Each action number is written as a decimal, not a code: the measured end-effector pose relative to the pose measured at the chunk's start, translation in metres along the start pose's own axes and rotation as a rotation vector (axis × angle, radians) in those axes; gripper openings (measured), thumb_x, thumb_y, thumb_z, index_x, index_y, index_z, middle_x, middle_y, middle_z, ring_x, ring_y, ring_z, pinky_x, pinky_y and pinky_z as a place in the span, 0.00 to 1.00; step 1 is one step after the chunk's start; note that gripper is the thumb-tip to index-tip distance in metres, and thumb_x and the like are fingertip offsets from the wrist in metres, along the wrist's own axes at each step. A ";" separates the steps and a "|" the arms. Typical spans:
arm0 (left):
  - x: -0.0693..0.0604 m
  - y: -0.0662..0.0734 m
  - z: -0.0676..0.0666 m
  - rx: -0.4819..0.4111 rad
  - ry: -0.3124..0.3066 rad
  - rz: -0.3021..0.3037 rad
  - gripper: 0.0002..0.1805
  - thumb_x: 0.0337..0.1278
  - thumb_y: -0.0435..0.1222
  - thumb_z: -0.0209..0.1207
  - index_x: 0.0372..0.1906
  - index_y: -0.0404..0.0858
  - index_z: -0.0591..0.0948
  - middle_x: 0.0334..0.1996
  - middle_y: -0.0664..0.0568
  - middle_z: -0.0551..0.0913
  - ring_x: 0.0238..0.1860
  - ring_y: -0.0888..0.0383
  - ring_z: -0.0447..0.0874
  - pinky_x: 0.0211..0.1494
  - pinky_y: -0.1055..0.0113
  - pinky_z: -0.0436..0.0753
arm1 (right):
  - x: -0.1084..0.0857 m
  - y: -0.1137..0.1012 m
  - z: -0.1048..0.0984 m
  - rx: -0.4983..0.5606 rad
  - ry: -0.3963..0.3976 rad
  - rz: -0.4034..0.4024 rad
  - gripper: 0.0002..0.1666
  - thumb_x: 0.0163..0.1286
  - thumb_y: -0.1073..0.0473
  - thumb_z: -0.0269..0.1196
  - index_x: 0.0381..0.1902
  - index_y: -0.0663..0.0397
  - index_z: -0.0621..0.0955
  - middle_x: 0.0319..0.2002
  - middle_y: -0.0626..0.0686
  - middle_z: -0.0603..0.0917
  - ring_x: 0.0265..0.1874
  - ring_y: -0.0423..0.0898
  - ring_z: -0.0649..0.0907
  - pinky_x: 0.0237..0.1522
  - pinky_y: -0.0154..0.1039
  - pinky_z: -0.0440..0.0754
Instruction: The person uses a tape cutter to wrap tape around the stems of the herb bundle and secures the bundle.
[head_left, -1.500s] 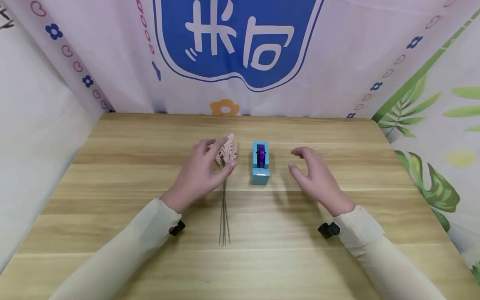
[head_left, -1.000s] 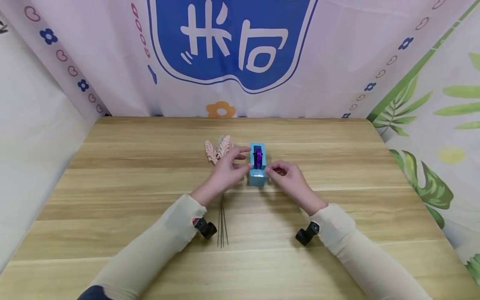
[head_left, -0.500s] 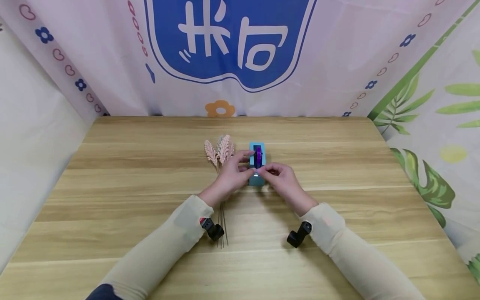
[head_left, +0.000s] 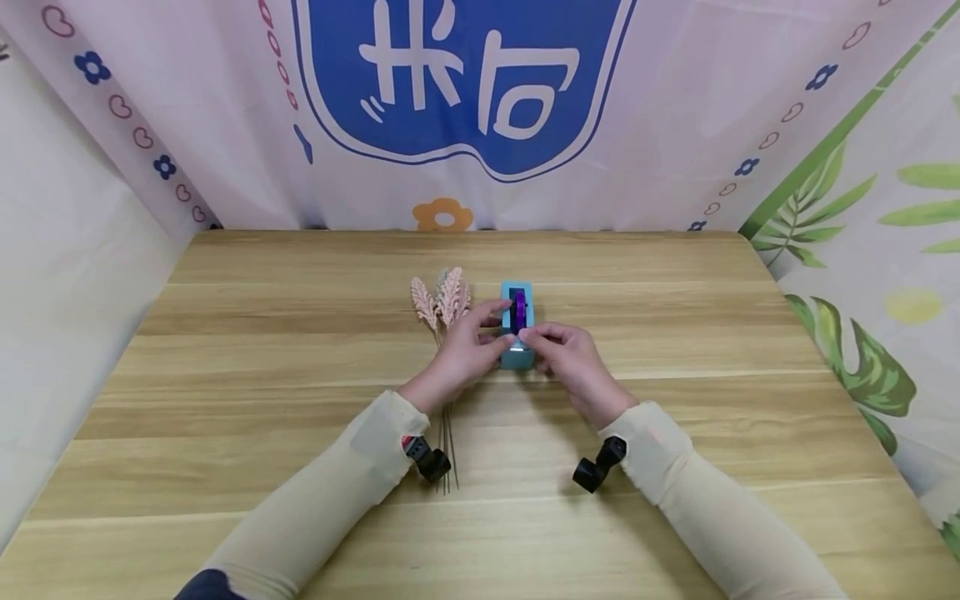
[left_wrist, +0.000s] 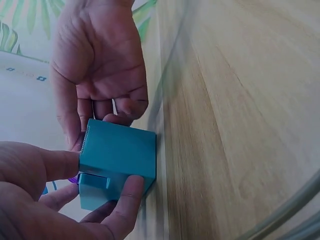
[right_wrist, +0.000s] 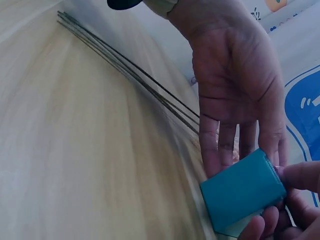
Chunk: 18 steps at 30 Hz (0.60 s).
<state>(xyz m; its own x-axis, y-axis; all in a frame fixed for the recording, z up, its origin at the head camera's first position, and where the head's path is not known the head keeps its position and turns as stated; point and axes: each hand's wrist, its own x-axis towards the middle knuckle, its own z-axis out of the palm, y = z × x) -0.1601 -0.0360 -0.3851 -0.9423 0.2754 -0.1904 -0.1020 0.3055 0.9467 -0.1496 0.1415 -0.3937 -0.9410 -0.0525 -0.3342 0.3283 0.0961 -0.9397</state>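
A light-blue tape dispenser with a purple tape roll stands on the wooden table. From its left side my left hand grips it, thumb near the cutter and fingers along the side. The thumb and index finger of my right hand pinch together just above the cutter, at the tape's end; the thin tape itself is hard to make out. Both wrist views show the blue front block between the two hands. Under and beside my left wrist lie pale pink artificial flowers on thin wire stems.
The wooden table runs back to a white cloth backdrop with a blue emblem. A leaf-patterned cloth hangs on the right. Black wrist cameras are strapped at both wrists.
My left hand has moved from the flowers to the dispenser and gripped it. My right hand has come in from the right and pinches at the cutter, now slightly farther back.
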 end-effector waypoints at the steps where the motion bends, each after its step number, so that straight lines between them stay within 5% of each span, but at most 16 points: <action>1: 0.000 0.000 0.000 -0.003 0.000 -0.003 0.31 0.74 0.32 0.60 0.77 0.47 0.70 0.70 0.37 0.73 0.68 0.39 0.80 0.54 0.55 0.89 | 0.000 0.000 0.000 0.008 -0.004 -0.002 0.13 0.76 0.54 0.66 0.48 0.59 0.86 0.36 0.40 0.82 0.32 0.40 0.77 0.37 0.32 0.78; 11: -0.001 -0.001 0.000 -0.039 -0.009 -0.008 0.31 0.75 0.32 0.60 0.78 0.47 0.69 0.71 0.37 0.72 0.69 0.39 0.79 0.54 0.58 0.89 | 0.001 -0.004 0.002 0.083 -0.004 -0.007 0.03 0.76 0.56 0.67 0.39 0.45 0.86 0.30 0.37 0.86 0.27 0.37 0.75 0.30 0.30 0.72; 18: -0.004 -0.002 0.001 -0.054 0.002 -0.003 0.31 0.75 0.32 0.60 0.78 0.48 0.70 0.71 0.38 0.73 0.68 0.40 0.80 0.53 0.58 0.89 | 0.000 -0.005 0.002 0.086 0.008 -0.003 0.04 0.76 0.58 0.66 0.40 0.50 0.86 0.29 0.37 0.87 0.25 0.36 0.74 0.28 0.30 0.71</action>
<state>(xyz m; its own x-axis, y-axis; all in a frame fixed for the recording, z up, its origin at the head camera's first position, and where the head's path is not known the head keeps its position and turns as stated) -0.1561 -0.0367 -0.3861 -0.9425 0.2727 -0.1931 -0.1221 0.2570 0.9587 -0.1509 0.1386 -0.3888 -0.9426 -0.0447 -0.3309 0.3308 0.0097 -0.9437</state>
